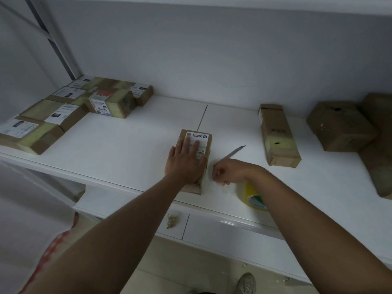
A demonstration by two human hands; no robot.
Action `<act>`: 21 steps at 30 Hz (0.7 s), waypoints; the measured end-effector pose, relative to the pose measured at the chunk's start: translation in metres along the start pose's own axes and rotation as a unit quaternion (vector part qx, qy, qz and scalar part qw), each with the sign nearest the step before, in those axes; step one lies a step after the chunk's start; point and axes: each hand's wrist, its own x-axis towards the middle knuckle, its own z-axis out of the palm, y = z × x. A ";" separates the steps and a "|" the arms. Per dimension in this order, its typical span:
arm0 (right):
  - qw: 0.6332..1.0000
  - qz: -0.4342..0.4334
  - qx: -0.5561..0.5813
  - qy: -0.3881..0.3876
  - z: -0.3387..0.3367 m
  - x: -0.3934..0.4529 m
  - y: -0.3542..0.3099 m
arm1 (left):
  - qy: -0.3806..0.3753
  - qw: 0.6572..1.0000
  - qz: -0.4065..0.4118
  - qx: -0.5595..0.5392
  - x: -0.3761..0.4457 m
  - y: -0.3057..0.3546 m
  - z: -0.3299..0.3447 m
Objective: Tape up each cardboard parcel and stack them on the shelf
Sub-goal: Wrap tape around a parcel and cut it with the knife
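A small cardboard parcel with a white label lies on the white shelf near its front edge. My left hand presses flat on top of it, fingers straight. Just right of the parcel, my right hand grips the handle of a knife whose blade points up and to the right, away from the parcel. A roll of yellow tape sits on the shelf under my right wrist, partly hidden by my forearm.
Several taped, labelled parcels are packed at the shelf's far left. A long parcel and bulkier brown boxes lie to the right. A lower ledge carries a scrap of debris. My shoe shows on the floor.
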 end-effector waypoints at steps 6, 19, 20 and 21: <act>0.993 0.053 -0.098 -0.046 0.017 0.024 -0.011 | 0.005 1.000 -0.003 0.000 0.000 -0.001 0.002; 0.984 0.059 -0.162 0.037 0.020 0.023 -0.011 | 0.005 1.000 -0.008 -0.005 0.000 0.001 0.003; 0.982 0.062 -0.170 0.045 0.020 0.022 -0.010 | 0.004 1.000 -0.010 -0.005 0.000 0.001 0.002; 0.979 0.071 -0.183 0.050 0.020 0.021 -0.008 | 0.003 1.000 -0.011 -0.006 0.000 0.000 0.002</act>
